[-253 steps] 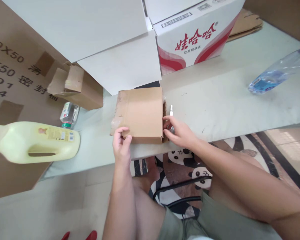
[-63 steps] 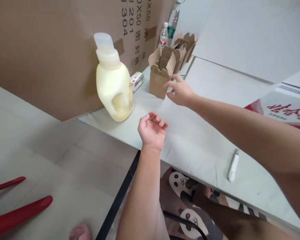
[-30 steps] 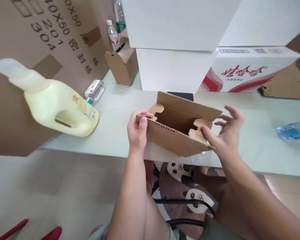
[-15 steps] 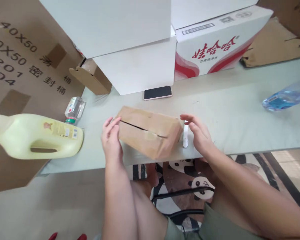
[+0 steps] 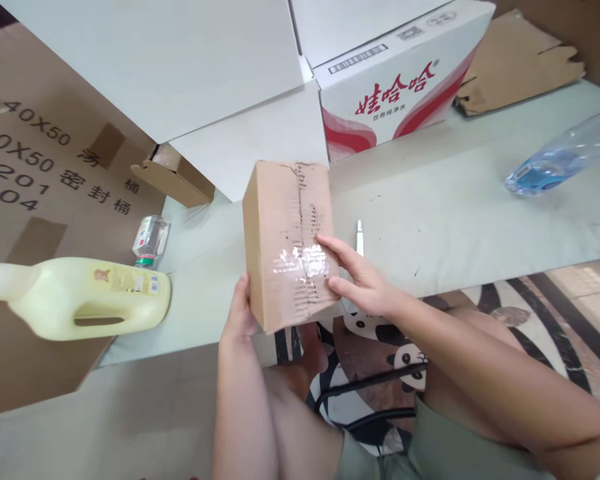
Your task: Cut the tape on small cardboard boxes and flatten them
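Note:
A brown cardboard box (image 5: 280, 227) is tilted up over the table's front edge, a creased face with shiny clear tape turned toward me. Against its lower left side, my left hand (image 5: 240, 313) grips it with the thumb showing; the other fingers are hidden behind. My right hand (image 5: 363, 277) holds the right side, its thumb and a finger apart on the taped face. Just beyond this hand, a slim white pen-shaped tool (image 5: 360, 237) lies on the table, its near end covered.
A jug of pale yellow liquid (image 5: 55, 300) and a small clear bottle (image 5: 150, 240) are at left. White cartons (image 5: 390, 100) stand behind, beside a small open brown box (image 5: 180, 177). At right lie a water bottle (image 5: 550, 163) and folded cardboard (image 5: 520, 67) on the cloth-covered table (image 5: 455, 213).
The cardboard box has been turned and raised, showing its taped face. My right hand has come from beside it onto it. The phone behind is now out of sight.

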Available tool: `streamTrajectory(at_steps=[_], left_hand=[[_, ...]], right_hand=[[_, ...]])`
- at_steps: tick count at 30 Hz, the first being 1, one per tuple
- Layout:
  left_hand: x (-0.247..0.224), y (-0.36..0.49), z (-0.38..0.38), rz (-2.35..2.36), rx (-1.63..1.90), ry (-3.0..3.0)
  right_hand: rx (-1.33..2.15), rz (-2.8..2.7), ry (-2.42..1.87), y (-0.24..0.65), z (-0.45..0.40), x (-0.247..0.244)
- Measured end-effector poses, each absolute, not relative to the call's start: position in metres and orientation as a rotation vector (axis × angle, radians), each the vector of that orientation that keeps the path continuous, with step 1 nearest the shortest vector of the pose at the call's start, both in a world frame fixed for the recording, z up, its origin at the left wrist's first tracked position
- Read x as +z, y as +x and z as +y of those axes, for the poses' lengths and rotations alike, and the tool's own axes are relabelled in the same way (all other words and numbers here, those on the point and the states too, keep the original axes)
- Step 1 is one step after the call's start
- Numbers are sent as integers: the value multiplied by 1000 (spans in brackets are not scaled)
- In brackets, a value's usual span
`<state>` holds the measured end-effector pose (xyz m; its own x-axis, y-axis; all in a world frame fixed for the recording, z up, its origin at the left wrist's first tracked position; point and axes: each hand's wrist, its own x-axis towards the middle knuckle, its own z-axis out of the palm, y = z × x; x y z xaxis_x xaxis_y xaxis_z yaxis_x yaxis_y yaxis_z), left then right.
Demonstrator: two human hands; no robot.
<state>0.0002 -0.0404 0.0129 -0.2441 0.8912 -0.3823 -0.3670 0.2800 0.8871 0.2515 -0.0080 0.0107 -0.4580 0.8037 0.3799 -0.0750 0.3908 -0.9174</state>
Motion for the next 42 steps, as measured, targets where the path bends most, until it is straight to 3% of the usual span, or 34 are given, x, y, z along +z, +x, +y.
streamTrajectory(at_steps=[4, 10, 16, 20, 23, 27, 29, 42], left_hand=[[12, -2, -44, 1285, 1189, 465], [9, 6, -37, 1112, 1309, 435], [13, 5, -28, 1047, 1328, 395], [17, 1, -29, 1015, 1330, 405], [18, -1, -31, 1028, 1358, 412], [16, -3, -30, 1012, 1358, 404], [14, -3, -30, 1019, 1360, 392], [10, 4, -26, 1054, 1237, 343]], right_hand=[[1312, -1568, -661, 247, -5, 2], [1278, -1584, -746, 252, 3, 8], [760, -1908, -1874, 273, 22, 8], [724, -2168, -2108, 279, 26, 7], [871, -2015, -1940, 280, 25, 9], [1442, -1421, -1164, 279, 22, 11], [1570, -1183, -851, 277, 21, 12], [1160, -1299, -606, 267, -2, 9]])
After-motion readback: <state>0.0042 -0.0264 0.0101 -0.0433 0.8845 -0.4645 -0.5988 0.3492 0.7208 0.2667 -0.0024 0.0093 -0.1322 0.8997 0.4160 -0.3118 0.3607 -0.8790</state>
